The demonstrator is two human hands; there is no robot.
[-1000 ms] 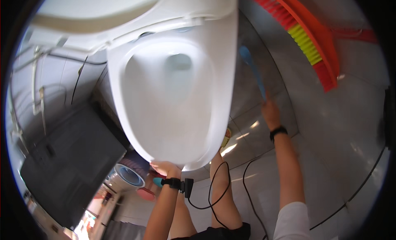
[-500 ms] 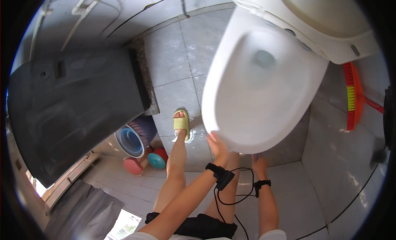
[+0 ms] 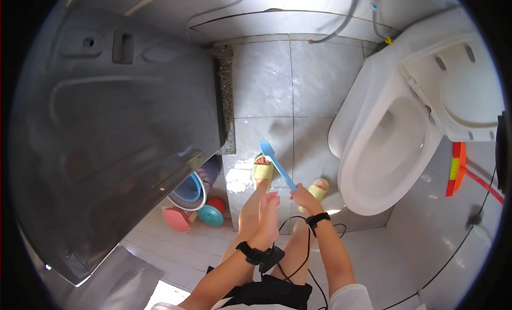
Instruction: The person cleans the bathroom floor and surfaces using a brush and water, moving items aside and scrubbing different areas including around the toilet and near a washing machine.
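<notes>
Blue tool in our right hand, toilet off to the right

We grip the end of a blue long-handled tool [image 3: 279, 167] in our right hand [image 3: 306, 197], the fingers wrapped around the handle. The tool slants up and to the left, and its rounded head shows over the toes of our left slipper [image 3: 263, 172]. Our left hand [image 3: 269, 210] is raised just beside the handle; its fingers look loosely curled, but at this angle we cannot tell whether it is open or closed. A black strap [image 3: 318, 219] circles our right wrist, and a black strapped-on box [image 3: 271, 258] sits at the left, near a looping black cable [image 3: 309, 246].

To our right is the white toilet [image 3: 385, 146], lid raised, with an orange broom [image 3: 457, 168] near it. To our left a large dark grey panel [image 3: 133, 115] stretches out, and by its lower edge we see a bucket [image 3: 188, 189], a pink stool [image 3: 175, 219] and a round teal object [image 3: 211, 215].
</notes>
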